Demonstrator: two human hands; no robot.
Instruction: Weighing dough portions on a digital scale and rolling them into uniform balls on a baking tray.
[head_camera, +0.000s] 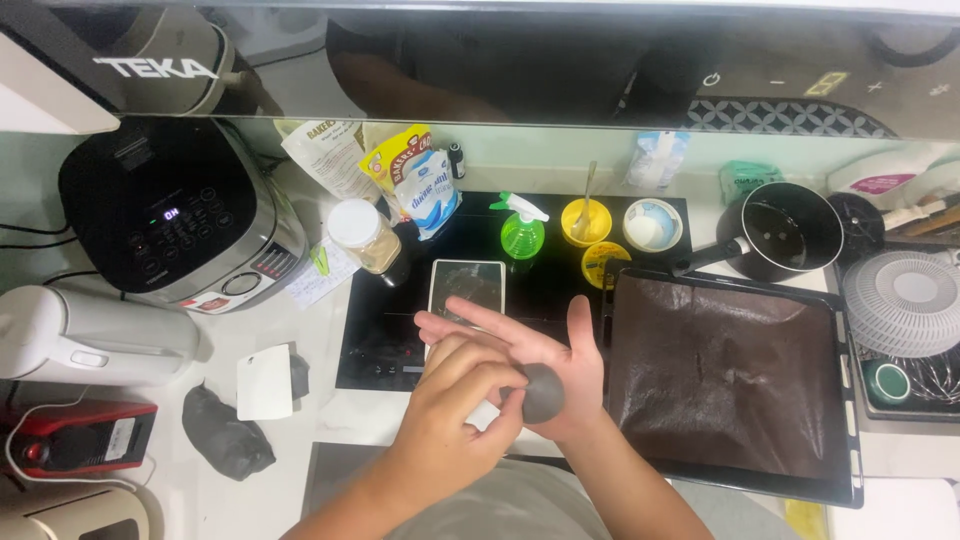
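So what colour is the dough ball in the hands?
Dark grey; the dough ball shows best in the head view, between both hands.

Both forearms enter from the bottom centre of the frame, bare to the edge. Left hand (455, 415) and right hand (545, 350) bare: no sleeves, gloves, rings or watch visible.

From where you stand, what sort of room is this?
Most likely a home kitchen: a rice cooker on the counter, a black saucepan by the cooktop, and a lined baking tray.
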